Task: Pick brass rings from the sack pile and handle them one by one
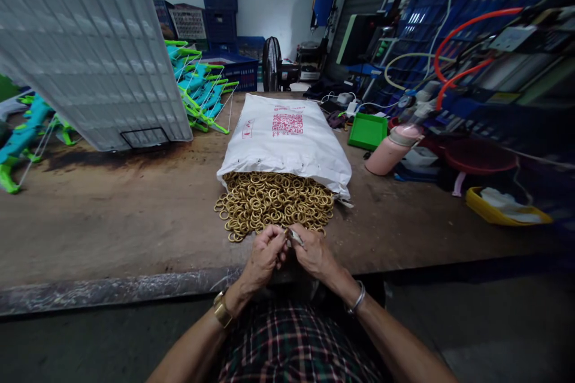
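Gold rings (pixel 273 198) lie beyond the left grip (pixel 264 252), which pinches probably one.

White wall behind brown wooden table (pixel 135 221)

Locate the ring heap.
In the head view, the ring heap lies centrally, at the mouth of the white sack, beyond the left hand and right hand.

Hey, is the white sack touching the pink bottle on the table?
Apart. The head view shows it: a strip of bare table lies between the right edge of the white sack and the pink bottle.
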A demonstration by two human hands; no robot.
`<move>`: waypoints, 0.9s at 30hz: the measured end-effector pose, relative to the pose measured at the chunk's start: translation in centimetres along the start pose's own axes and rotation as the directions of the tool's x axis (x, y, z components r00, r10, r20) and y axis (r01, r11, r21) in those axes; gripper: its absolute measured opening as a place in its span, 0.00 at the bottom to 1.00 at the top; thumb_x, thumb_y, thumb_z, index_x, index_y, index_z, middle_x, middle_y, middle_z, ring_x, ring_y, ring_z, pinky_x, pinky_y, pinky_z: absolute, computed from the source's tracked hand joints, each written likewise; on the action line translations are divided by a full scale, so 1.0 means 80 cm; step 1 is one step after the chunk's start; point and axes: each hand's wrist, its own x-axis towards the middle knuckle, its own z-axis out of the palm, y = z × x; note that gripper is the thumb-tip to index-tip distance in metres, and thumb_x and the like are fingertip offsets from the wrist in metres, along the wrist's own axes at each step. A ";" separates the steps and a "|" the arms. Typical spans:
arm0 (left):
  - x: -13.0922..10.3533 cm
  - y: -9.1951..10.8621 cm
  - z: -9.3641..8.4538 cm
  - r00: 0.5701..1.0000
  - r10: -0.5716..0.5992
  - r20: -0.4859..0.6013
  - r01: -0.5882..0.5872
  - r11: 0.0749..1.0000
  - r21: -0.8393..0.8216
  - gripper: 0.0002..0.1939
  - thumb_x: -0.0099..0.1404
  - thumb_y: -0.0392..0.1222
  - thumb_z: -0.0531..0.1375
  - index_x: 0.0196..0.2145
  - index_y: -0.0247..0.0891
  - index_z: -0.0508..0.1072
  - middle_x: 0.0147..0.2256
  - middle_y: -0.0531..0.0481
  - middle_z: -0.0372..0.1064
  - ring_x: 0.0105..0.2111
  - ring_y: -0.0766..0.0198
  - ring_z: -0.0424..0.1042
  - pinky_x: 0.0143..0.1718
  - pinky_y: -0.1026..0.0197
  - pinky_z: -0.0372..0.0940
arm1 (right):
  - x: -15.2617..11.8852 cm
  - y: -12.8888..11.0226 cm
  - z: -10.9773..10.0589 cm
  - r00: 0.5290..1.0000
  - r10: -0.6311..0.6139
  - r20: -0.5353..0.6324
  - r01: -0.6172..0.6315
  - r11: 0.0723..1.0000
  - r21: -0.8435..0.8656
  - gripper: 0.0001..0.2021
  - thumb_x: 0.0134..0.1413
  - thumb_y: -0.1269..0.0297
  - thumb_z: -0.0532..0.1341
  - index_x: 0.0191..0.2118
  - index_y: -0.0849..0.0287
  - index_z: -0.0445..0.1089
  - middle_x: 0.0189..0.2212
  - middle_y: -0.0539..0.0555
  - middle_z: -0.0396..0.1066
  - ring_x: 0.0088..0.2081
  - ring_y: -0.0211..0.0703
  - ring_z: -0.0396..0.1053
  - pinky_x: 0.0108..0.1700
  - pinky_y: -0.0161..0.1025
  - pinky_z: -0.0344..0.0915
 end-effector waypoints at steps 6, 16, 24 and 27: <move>-0.002 0.001 0.002 1.000 0.019 -0.016 -0.018 0.999 0.046 0.15 0.56 0.53 0.57 0.28 0.39 0.60 0.20 0.59 0.57 0.16 0.74 0.55 0.14 0.71 0.49 | -0.003 -0.006 0.002 0.999 -0.035 0.030 0.040 0.986 -0.159 0.09 0.46 0.75 0.49 0.30 0.58 0.63 0.23 0.51 0.68 0.26 0.38 0.62 0.29 0.33 0.49; -0.010 0.000 0.003 0.983 0.182 -0.010 -0.179 0.972 0.150 0.17 0.58 0.54 0.56 0.24 0.38 0.61 0.20 0.58 0.57 0.18 0.73 0.56 0.19 0.69 0.52 | -0.002 -0.005 -0.005 0.990 -0.003 0.141 0.036 0.972 -0.231 0.10 0.46 0.77 0.50 0.33 0.59 0.63 0.25 0.53 0.68 0.26 0.37 0.61 0.28 0.34 0.46; -0.028 0.018 -0.001 0.994 -0.036 0.099 0.060 0.966 -0.250 0.16 0.56 0.52 0.60 0.28 0.39 0.60 0.21 0.58 0.60 0.16 0.74 0.56 0.14 0.71 0.49 | 0.000 0.029 -0.020 0.982 0.157 -0.103 -0.180 0.943 -0.279 0.09 0.53 0.70 0.49 0.32 0.59 0.65 0.21 0.52 0.66 0.23 0.38 0.59 0.27 0.35 0.46; -0.018 0.010 -0.016 0.995 -0.095 0.031 0.099 0.905 -0.413 0.16 0.55 0.51 0.61 0.28 0.37 0.61 0.24 0.55 0.63 0.17 0.75 0.58 0.15 0.72 0.50 | -0.010 0.030 -0.005 0.993 0.081 -0.091 -0.096 0.979 -0.179 0.09 0.54 0.68 0.50 0.35 0.59 0.66 0.24 0.52 0.68 0.25 0.39 0.62 0.29 0.34 0.51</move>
